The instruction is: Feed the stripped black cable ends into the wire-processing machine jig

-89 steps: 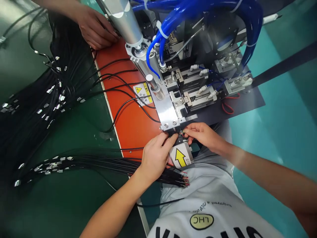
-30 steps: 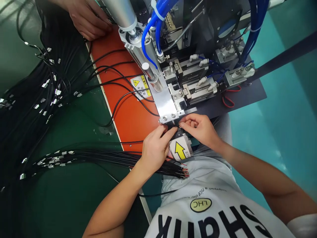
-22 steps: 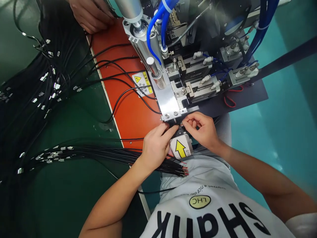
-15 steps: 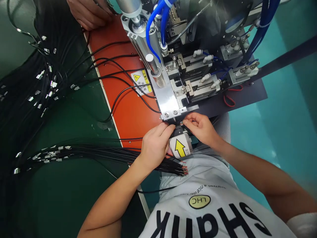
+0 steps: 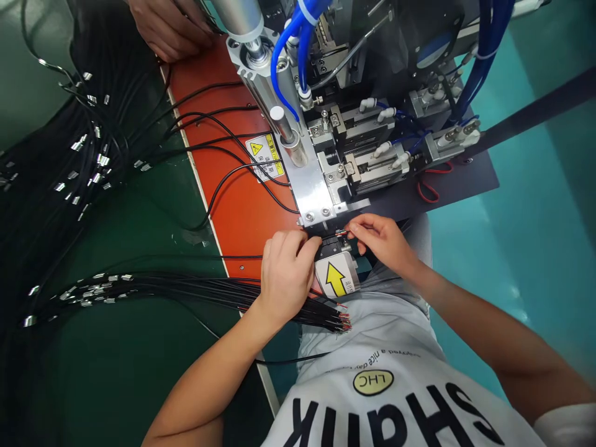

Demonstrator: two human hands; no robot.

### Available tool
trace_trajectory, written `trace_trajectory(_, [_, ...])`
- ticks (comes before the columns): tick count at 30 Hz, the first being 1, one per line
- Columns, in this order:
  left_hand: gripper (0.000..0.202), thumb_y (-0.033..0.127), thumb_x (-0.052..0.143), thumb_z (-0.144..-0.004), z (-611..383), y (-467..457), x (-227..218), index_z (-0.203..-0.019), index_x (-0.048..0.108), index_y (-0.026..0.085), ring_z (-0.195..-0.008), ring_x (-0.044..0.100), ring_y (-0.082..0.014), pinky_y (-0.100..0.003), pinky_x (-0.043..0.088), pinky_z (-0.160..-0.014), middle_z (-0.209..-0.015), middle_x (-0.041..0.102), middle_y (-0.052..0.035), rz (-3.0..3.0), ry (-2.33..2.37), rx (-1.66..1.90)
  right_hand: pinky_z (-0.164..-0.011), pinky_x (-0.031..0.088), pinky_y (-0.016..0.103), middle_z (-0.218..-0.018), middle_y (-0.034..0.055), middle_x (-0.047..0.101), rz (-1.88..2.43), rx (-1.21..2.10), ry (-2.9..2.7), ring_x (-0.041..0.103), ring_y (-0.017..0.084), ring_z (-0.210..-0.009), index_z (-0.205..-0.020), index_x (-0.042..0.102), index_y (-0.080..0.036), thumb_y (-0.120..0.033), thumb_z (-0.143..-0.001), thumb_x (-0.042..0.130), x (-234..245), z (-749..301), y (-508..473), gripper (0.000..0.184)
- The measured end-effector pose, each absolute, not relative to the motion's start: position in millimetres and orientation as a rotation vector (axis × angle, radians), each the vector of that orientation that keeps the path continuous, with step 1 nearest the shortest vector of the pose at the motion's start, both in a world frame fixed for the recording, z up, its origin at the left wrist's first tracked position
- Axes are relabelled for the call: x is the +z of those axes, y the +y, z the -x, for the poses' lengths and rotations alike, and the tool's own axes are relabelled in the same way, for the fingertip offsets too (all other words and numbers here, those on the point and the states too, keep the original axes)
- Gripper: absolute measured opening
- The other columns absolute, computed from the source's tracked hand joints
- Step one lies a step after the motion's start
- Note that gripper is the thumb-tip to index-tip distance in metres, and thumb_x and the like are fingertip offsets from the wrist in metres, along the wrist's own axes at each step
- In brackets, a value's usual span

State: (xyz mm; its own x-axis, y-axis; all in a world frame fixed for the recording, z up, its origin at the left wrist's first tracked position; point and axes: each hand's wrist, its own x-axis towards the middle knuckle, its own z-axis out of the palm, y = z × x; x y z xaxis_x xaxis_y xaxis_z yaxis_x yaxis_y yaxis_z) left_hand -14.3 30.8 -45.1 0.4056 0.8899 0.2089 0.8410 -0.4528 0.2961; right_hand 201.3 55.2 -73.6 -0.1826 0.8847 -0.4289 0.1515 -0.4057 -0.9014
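Observation:
At the front end of the machine [image 5: 316, 192], my left hand [image 5: 288, 270] is closed on a black cable [image 5: 242, 256] that comes in from the left over the orange plate. My right hand [image 5: 379, 239] pinches the thin stripped wires [image 5: 342, 233] at the cable's end, just above a small black fixture [image 5: 330, 248]. Right under that fixture is a white cover with a yellow arrow [image 5: 335, 279]. Below my left wrist lies a bundle of black cables [image 5: 321, 315] with bare reddish wire ends against the white shirt.
Several black cables cross the orange plate [image 5: 237, 217] into the machine. Cables with shiny metal tips [image 5: 84, 155] pile up on the green table [image 5: 125, 360]. Another person's hand [image 5: 172, 28] rests at the top left. Blue air hoses [image 5: 284, 62] rise above the cylinder.
My right hand's fingertips have shifted slightly, and more of the reddish wire shows between the hands. My left hand has drawn back a little to the left. The view has shifted slightly.

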Motion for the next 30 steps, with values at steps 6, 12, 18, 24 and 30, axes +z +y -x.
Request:
trace_trajectory(6, [0.026, 0.013, 0.045, -0.096, 16.1, 27.3, -49.6, -0.115, 0.062, 0.018, -0.084, 0.057, -0.0177, -0.03, 0.048, -0.072, -0.094, 0.061, -0.0084, -2.49, 1.522, 0.517, -0.06, 0.042, 0.025, -0.064, -0.0014, 0.061, 1.413, 1.941, -1.063, 0.052, 0.01, -0.055, -0.074, 0.064, -0.017, -0.044, -0.085, 0.067, -68.1, -197.6, 71.9, 0.03])
trace_trajectory(12, [0.025, 0.013, 0.048, -0.095, 17.6, 28.0, -51.1, -0.115, 0.062, 0.015, -0.087, 0.059, -0.0193, -0.03, 0.05, -0.075, -0.095, 0.063, -0.0097, -2.461, 1.503, 0.509, -0.056, 0.042, 0.025, -0.067, -0.0037, 0.059, 1.36, 1.815, -1.1, 0.052, 0.01, -0.055, -0.084, 0.063, -0.018, -0.035, -0.083, 0.07, -72.6, -197.8, 66.5, 0.018])
trace_trajectory(18, [0.026, 0.012, 0.047, -0.095, 17.8, 28.4, -52.2, -0.115, 0.061, 0.018, -0.088, 0.061, -0.0188, -0.03, 0.051, -0.076, -0.095, 0.063, -0.0088, -2.47, 1.505, 0.541, -0.06, 0.044, 0.026, -0.075, -0.0007, 0.063, 1.405, 1.825, -1.012, 0.056, 0.01, -0.056, -0.085, 0.064, -0.017, -0.036, -0.088, 0.063, -74.9, -198.8, 66.1, 0.019])
trace_trajectory(24, [0.025, 0.012, 0.048, -0.094, 17.0, 29.2, -52.5, -0.115, 0.061, 0.017, -0.088, 0.06, -0.0192, -0.03, 0.051, -0.076, -0.095, 0.063, -0.0089, -2.457, 1.502, 0.537, -0.063, 0.043, 0.027, -0.058, -0.005, 0.055, 1.354, 1.864, -1.075, 0.053, 0.011, -0.055, -0.079, 0.059, -0.018, -0.039, -0.088, 0.064, -73.4, -189.9, 70.0, 0.023])
trace_trajectory(30, [0.023, 0.015, 0.05, -0.095, 20.1, 25.2, -45.4, -0.115, 0.061, 0.016, -0.097, 0.06, -0.0197, -0.031, 0.052, -0.084, -0.105, 0.061, -0.0103, -2.248, 1.521, 0.541, -0.058, 0.039, 0.026, -0.057, -0.005, 0.054, 1.375, 1.905, -0.98, 0.048, 0.009, -0.051, -0.073, 0.058, -0.017, -0.035, -0.084, 0.066, -68.2, -186.3, 71.0, 0.022])
